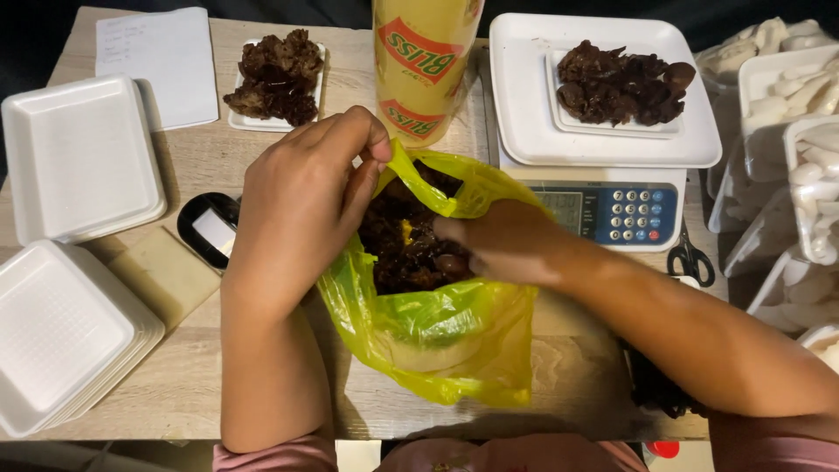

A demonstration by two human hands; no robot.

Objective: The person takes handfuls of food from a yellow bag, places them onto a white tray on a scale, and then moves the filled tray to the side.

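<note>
A yellow-green plastic bag (437, 336) lies open on the wooden table (188, 385), filled with dark brown dried fungus (398, 245). My left hand (301, 205) pinches the bag's upper rim and holds the mouth open. My right hand (498, 240) reaches into the bag among the dark pieces; its fingertips are hidden inside. A white digital scale (603, 205) stands just behind, its white pan (524, 122) carrying a foam tray (559, 114) heaped with the same dark fungus (622, 83).
Stacks of empty white foam trays (74, 157) and a lower stack (57, 336) fill the left. Another tray of dark fungus (278, 77), a paper sheet (162, 61) and a big yellow film roll (424, 61) stand behind. Scissors (690, 260) and trays of white pieces (804, 131) are right.
</note>
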